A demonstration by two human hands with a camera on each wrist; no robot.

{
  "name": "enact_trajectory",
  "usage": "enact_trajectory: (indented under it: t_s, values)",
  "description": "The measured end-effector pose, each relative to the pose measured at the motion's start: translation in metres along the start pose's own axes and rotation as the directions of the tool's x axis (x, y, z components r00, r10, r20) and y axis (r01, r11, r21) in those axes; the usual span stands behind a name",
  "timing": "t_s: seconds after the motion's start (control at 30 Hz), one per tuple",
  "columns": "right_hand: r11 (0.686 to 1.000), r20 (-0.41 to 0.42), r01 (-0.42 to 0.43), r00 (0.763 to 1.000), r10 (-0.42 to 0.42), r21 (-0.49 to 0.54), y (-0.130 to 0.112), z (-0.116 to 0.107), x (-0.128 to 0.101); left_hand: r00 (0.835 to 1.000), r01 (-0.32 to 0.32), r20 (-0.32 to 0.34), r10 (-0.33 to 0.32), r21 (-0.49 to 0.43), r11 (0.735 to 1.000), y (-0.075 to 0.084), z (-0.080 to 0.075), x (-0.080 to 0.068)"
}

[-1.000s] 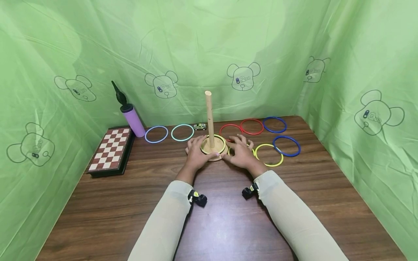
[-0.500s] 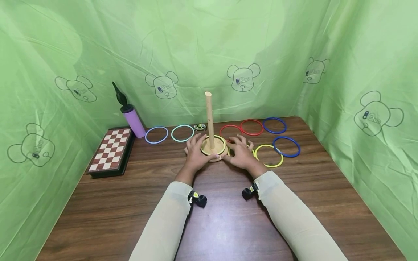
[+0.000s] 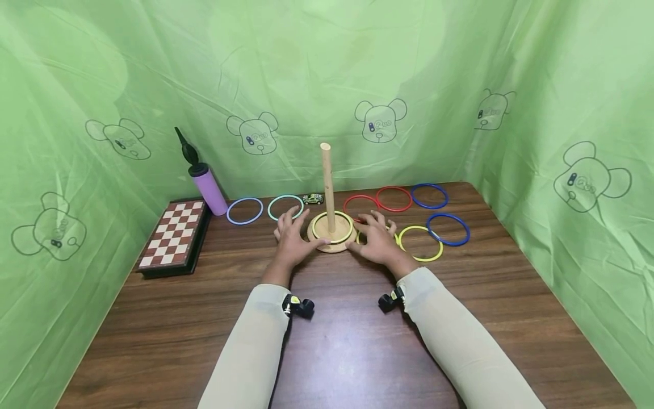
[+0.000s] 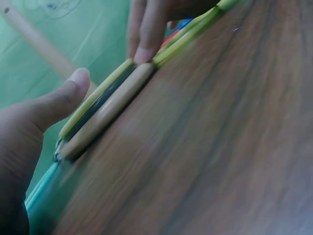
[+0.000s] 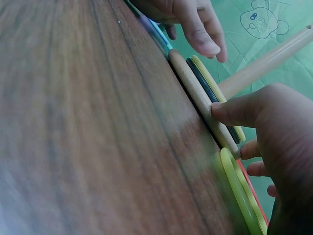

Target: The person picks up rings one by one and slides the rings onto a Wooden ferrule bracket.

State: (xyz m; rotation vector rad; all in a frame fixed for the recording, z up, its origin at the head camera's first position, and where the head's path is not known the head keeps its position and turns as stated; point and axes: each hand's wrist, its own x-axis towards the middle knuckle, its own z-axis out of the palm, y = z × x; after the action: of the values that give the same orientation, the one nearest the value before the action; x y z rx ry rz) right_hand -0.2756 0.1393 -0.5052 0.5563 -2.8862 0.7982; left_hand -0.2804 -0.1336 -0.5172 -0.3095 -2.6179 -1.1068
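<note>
On the table, a round wooden base (image 3: pixel 335 249) carries an upright wooden peg (image 3: pixel 328 184). A yellow ring (image 5: pixel 205 73) lies over a dark ring (image 5: pixel 200 79) on that base, around the peg. My right hand (image 3: pixel 379 241) grips the base's right side, its thumb against the front rim in the right wrist view and its fingertips at the side. Just left of the base is my left hand (image 3: pixel 293 241), with spread fingers; in the right wrist view its thumb and fingers stand apart from the base and hold nothing.
Yellow rings (image 3: pixel 421 260), red rings (image 3: pixel 394 211) and blue rings (image 3: pixel 430 207) lie right of and behind the base. A cyan ring (image 3: pixel 286 196), a light blue ring (image 3: pixel 245 224), a toy car (image 3: pixel 313 199), a purple pump (image 3: pixel 210 190) and a chessboard box (image 3: pixel 174 234) stand left and back.
My left hand has let go of the base and moved left, away from it. The base and rings have shifted very slightly left at most; my right hand stays at the base.
</note>
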Motion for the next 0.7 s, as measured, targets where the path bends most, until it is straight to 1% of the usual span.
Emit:
enact_trajectory:
  t_s: [0.13, 0.2, 0.33, 0.4, 0.47, 0.53, 0.6, 0.7]
  values:
    - [1.000, -0.003, -0.001, 1.000, 0.001, 0.007, -0.001, -0.001, 0.000, 0.999, 0.023, -0.029, -0.023, -0.015, 1.000, -0.010, -0.010, 0.000]
    - [1.000, -0.001, -0.002, 1.000, 0.002, 0.004, -0.001, -0.001, 0.001, 0.998, 0.042, -0.050, -0.042, -0.008, 0.999, -0.016, -0.015, 0.000]
    - [1.000, 0.010, -0.008, 1.000, 0.008, 0.006, -0.001, -0.001, 0.000, 0.992, 0.090, -0.091, -0.087, 0.032, 0.995, -0.027, -0.025, 0.000]
    - [1.000, 0.011, -0.008, 1.000, 0.008, 0.010, -0.001, 0.000, 0.000, 0.986, 0.127, -0.120, -0.119, 0.062, 0.990, -0.031, -0.029, 0.000]
    - [1.000, 0.005, -0.004, 1.000, 0.004, 0.012, 0.000, 0.000, 0.001, 0.975, 0.171, -0.155, -0.156, 0.092, 0.981, -0.035, -0.034, 0.000]
    - [1.000, -0.002, -0.001, 1.000, 0.001, 0.011, 0.000, 0.001, 0.001, 0.960, 0.222, -0.197, -0.197, 0.119, 0.968, -0.039, -0.038, 0.001]
    - [1.000, -0.004, 0.000, 1.000, 0.000, 0.008, 0.001, 0.001, 0.001, 0.941, 0.278, -0.240, -0.238, 0.150, 0.949, -0.044, -0.042, 0.001]
    - [1.000, -0.004, 0.001, 1.000, -0.001, 0.007, 0.001, 0.002, 0.001, 0.916, 0.347, -0.283, -0.285, 0.202, 0.916, -0.052, -0.048, 0.002]
